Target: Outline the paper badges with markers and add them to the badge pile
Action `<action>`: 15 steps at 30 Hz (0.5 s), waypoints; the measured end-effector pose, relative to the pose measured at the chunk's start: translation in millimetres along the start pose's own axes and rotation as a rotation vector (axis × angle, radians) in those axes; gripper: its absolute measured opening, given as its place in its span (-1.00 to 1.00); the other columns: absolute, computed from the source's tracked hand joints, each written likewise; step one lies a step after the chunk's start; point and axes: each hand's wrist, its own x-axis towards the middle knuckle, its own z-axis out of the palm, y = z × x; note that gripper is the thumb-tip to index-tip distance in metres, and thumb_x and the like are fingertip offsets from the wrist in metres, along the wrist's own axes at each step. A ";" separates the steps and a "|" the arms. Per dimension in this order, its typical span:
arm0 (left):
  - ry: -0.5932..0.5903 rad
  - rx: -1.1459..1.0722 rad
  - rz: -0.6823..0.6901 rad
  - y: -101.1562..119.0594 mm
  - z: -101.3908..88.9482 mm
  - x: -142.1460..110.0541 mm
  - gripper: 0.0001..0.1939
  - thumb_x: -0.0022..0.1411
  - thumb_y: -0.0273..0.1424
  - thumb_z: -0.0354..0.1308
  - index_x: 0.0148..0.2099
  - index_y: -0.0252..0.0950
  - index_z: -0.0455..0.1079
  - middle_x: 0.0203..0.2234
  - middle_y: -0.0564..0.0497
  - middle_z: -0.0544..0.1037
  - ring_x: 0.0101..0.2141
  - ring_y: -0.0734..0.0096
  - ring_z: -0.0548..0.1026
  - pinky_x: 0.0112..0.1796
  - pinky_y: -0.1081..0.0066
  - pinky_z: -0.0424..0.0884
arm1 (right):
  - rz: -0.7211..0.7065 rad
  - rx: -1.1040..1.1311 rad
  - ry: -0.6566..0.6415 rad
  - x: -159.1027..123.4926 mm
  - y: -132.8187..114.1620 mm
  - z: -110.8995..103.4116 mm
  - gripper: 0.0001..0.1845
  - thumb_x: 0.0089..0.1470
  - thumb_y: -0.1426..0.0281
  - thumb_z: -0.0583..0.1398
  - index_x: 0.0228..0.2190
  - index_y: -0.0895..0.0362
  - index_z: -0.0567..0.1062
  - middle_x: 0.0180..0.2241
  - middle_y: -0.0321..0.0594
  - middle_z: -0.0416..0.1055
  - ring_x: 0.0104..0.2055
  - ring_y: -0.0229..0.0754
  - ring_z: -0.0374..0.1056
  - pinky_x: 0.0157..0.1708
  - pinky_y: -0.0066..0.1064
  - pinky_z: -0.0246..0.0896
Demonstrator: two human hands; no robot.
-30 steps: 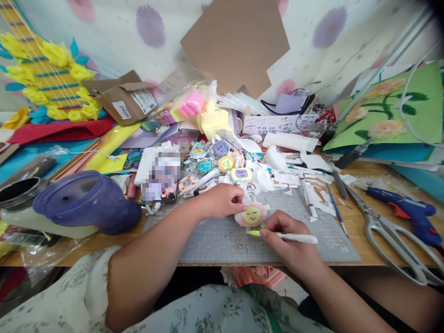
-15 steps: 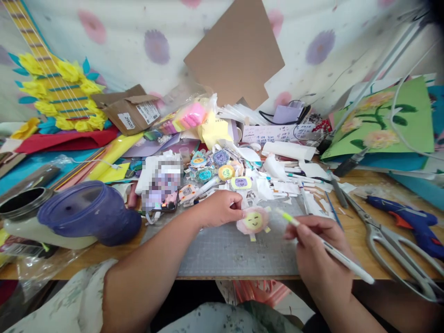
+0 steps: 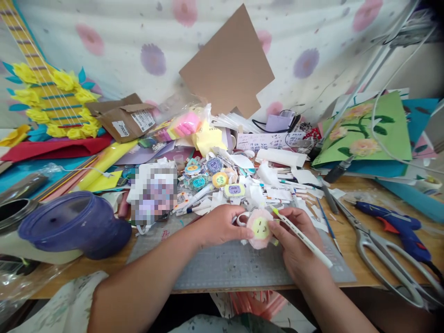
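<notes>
Between my two hands, just above the grey cutting mat (image 3: 222, 273), is a pink paper flower (image 3: 261, 230) with a yellow smiling face at its centre. My left hand (image 3: 227, 225) pinches its left edge, beside a white loop. The thumb of my right hand (image 3: 294, 236) presses on the flower's right edge. That same hand also carries a white marker pen (image 3: 307, 243) with a yellow-green tip, lying slanted across the fingers. Behind the hands lie several small paper faces, among them a yellow oblong one (image 3: 234, 190) and a round orange one (image 3: 220, 179).
Large scissors (image 3: 385, 259) and a blue glue gun (image 3: 391, 222) lie on the right. A purple tub (image 3: 72, 222) and a phone (image 3: 154, 189), partly blurred out, stand left. Pens and paper scraps (image 3: 267, 173) heap up behind, before a cardboard sheet (image 3: 229, 64).
My right hand has moved left to the flower and now grips its edge, with the pen swung more upright. The flower is lifted and turned slightly. The whole view has shifted a little.
</notes>
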 end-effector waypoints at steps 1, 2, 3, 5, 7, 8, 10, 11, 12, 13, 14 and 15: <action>-0.008 0.003 -0.002 -0.2 -0.8 0.1 -0.68 0.05 -0.16 0.23 -0.41 -0.31 0.27 -0.56 0.18 0.23 -0.51 0.54 0.17 -0.50 0.51 0.07 | 0.003 -0.009 -0.028 1.3 1.1 -1.2 -0.63 -0.12 0.33 0.37 -0.31 0.04 0.33 -0.38 -0.31 0.43 -0.47 -0.29 0.35 -0.53 -0.49 0.31; -0.012 0.004 -0.004 -0.5 -1.7 0.2 -0.67 0.07 -0.14 0.20 -0.41 -0.31 0.28 -0.56 0.18 0.23 -0.51 0.54 0.18 -0.50 0.51 0.08 | 0.008 -0.023 -0.057 2.7 2.1 -2.4 -0.63 -0.12 0.34 0.37 -0.30 0.04 0.33 -0.35 -0.29 0.44 -0.47 -0.28 0.35 -0.53 -0.47 0.31; -0.015 0.006 -0.006 -0.9 -2.5 0.5 -0.67 0.10 -0.13 0.16 -0.40 -0.31 0.30 -0.56 0.17 0.25 -0.51 0.53 0.20 -0.48 0.51 0.11 | 0.014 -0.040 -0.088 4.0 2.8 -3.3 -0.63 -0.12 0.36 0.38 -0.29 0.04 0.34 -0.33 -0.28 0.45 -0.48 -0.28 0.35 -0.54 -0.47 0.31; -0.018 0.012 -0.016 -1.8 -3.5 1.3 -0.69 0.13 -0.15 0.12 -0.40 -0.32 0.30 -0.55 0.15 0.29 -0.49 0.52 0.24 -0.45 0.50 0.15 | 0.024 -0.075 -0.140 6.6 3.2 -4.9 -0.63 -0.15 0.36 0.39 -0.30 0.04 0.37 -0.31 -0.27 0.47 -0.49 -0.28 0.34 -0.55 -0.46 0.30; -0.022 0.033 -0.031 -2.4 -3.6 2.3 -0.73 0.11 -0.19 0.12 -0.43 -0.31 0.28 -0.56 0.14 0.32 -0.49 0.51 0.27 -0.44 0.50 0.18 | 0.020 -0.110 -0.162 8.5 2.4 -7.4 -0.62 -0.19 0.37 0.41 -0.30 0.05 0.42 -0.30 -0.24 0.49 -0.47 -0.26 0.36 -0.52 -0.43 0.32; -0.022 0.053 -0.039 -2.4 -3.6 2.6 -0.75 0.10 -0.22 0.13 -0.44 -0.31 0.28 -0.56 0.14 0.34 -0.49 0.50 0.27 -0.44 0.50 0.18 | 0.006 -0.127 -0.148 8.6 1.7 -9.6 -0.63 -0.18 0.37 0.41 -0.29 0.05 0.44 -0.29 -0.23 0.50 -0.43 -0.23 0.38 -0.48 -0.41 0.33; -0.017 0.107 -0.052 -1.3 -3.6 2.6 -0.80 0.07 -0.28 0.15 -0.45 -0.30 0.28 -0.57 0.15 0.35 -0.48 0.49 0.29 -0.44 0.51 0.17 | -0.044 -0.149 -0.071 5.9 -0.4 -16.1 -0.68 -0.11 0.34 0.38 -0.26 0.04 0.47 -0.27 -0.22 0.51 -0.34 -0.19 0.41 -0.37 -0.38 0.34; -0.015 0.137 -0.057 -0.4 -3.7 2.2 -0.83 0.05 -0.32 0.16 -0.45 -0.30 0.30 -0.57 0.15 0.36 -0.48 0.49 0.29 -0.44 0.51 0.16 | -0.071 -0.153 -0.022 2.6 -1.7 -20.1 -0.73 -0.05 0.31 0.34 -0.26 0.04 0.48 -0.29 -0.22 0.51 -0.31 -0.17 0.42 -0.34 -0.37 0.33; -0.011 0.167 -0.062 0.5 -3.9 1.8 -0.86 0.03 -0.35 0.17 -0.45 -0.30 0.30 -0.57 0.16 0.35 -0.48 0.49 0.28 -0.45 0.51 0.15 | -0.097 -0.152 0.018 -2.1 -3.1 -24.0 -0.78 0.00 0.29 0.31 -0.27 0.04 0.49 -0.33 -0.23 0.51 -0.31 -0.16 0.42 -0.33 -0.37 0.32; -0.007 0.193 -0.067 1.2 -4.2 1.4 -0.88 0.02 -0.37 0.17 -0.45 -0.29 0.30 -0.58 0.16 0.34 -0.49 0.50 0.27 -0.46 0.51 0.14 | -0.115 -0.149 0.031 -7.8 -4.6 -27.3 -0.82 0.03 0.27 0.28 -0.29 0.04 0.49 -0.39 -0.24 0.50 -0.35 -0.16 0.41 -0.37 -0.38 0.30; -0.005 0.214 -0.072 1.7 -4.4 1.0 -0.89 0.01 -0.38 0.17 -0.46 -0.29 0.30 -0.58 0.17 0.34 -0.49 0.50 0.27 -0.47 0.51 0.14 | -0.120 -0.143 0.016 -14.4 -6.1 -29.7 -0.85 0.05 0.26 0.26 -0.33 0.04 0.49 -0.45 -0.26 0.47 -0.40 -0.17 0.39 -0.43 -0.39 0.28; -0.005 0.229 -0.077 1.7 -4.6 0.8 -0.90 0.01 -0.39 0.16 -0.45 -0.29 0.31 -0.58 0.17 0.34 -0.50 0.50 0.27 -0.47 0.51 0.13 | -0.111 -0.145 -0.019 -21.3 -7.4 -30.7 -0.87 0.06 0.26 0.25 -0.38 0.05 0.48 -0.50 -0.27 0.44 -0.46 -0.19 0.35 -0.48 -0.40 0.24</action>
